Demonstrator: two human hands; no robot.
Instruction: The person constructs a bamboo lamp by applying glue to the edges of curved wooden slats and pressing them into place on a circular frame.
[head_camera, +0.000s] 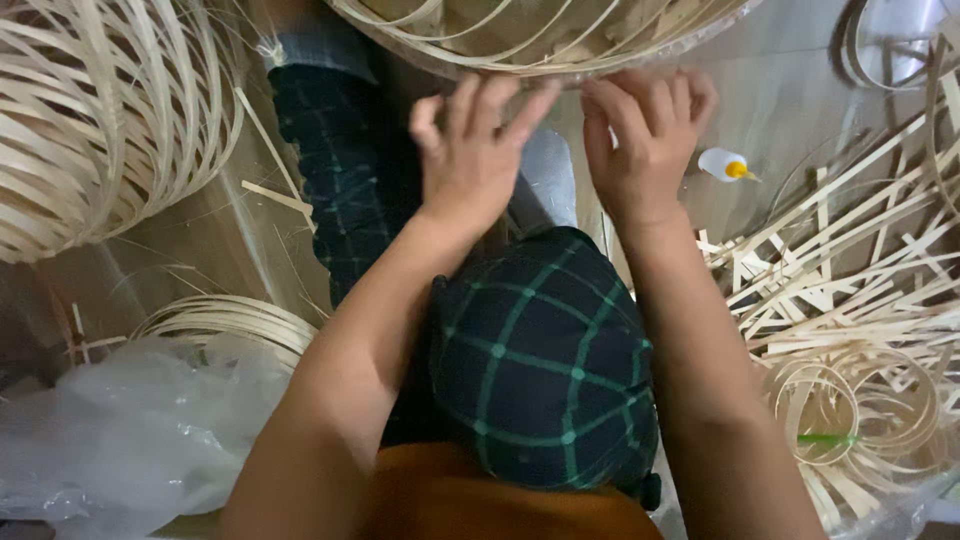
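Knee: plaid trouser knee (545, 360) nearest, below both hands.
Left hand (475, 150): fingers spread, touching woven bamboo frame (540, 35) rim.
Right hand (645, 140): fingers pressed together, on same rim.
Glue bottle (725, 165): right of frame.

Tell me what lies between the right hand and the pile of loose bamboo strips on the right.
In the head view, a small white glue bottle with a yellow nozzle lies on the floor between the right hand and the pile of loose bamboo strips.
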